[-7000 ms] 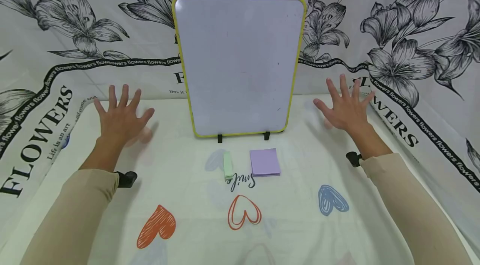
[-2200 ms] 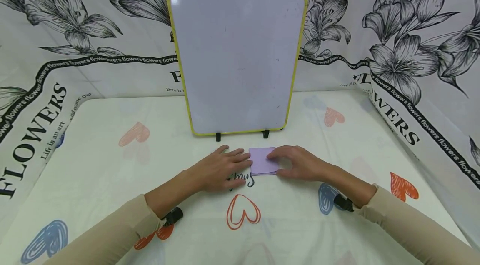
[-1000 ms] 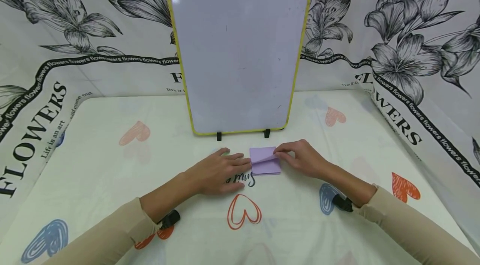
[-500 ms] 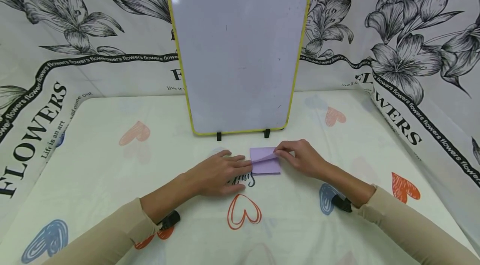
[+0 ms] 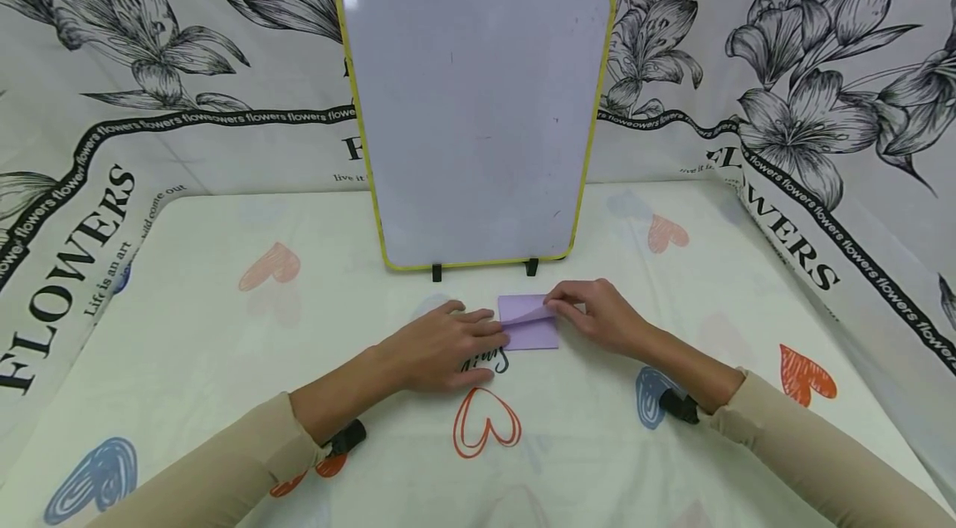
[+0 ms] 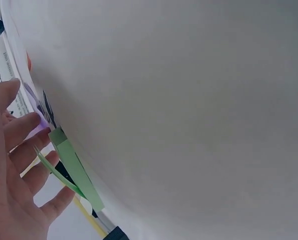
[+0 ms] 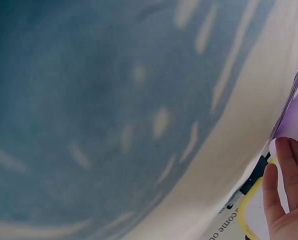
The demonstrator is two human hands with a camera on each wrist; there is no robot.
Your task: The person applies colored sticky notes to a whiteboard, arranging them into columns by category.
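Observation:
A pad of purple sticky notes (image 5: 532,338) lies on the tablecloth in front of the whiteboard. My right hand (image 5: 597,310) pinches the right edge of its top sheet between thumb and forefinger, lifting the near part so it bends upward. My left hand (image 5: 448,345) lies flat with fingers spread, fingertips on the pad's left edge. Under that hand, the left wrist view shows a pad of narrow green sticky notes (image 6: 76,172), its leaves fanned apart close to the fingers. In the head view the left hand hides this green pad.
A whiteboard (image 5: 478,121) with a yellow frame stands upright on small black feet (image 5: 436,271) just behind the pads. Printed hearts and lettering mark the white tablecloth (image 5: 597,462). Behind hangs a floral cloth (image 5: 164,22).
Both hands came in from the table's sides to the purple pad. The right hand then raised the top sheet's near edge. Most recently, my left fingers slid slightly right onto the pad's edge.

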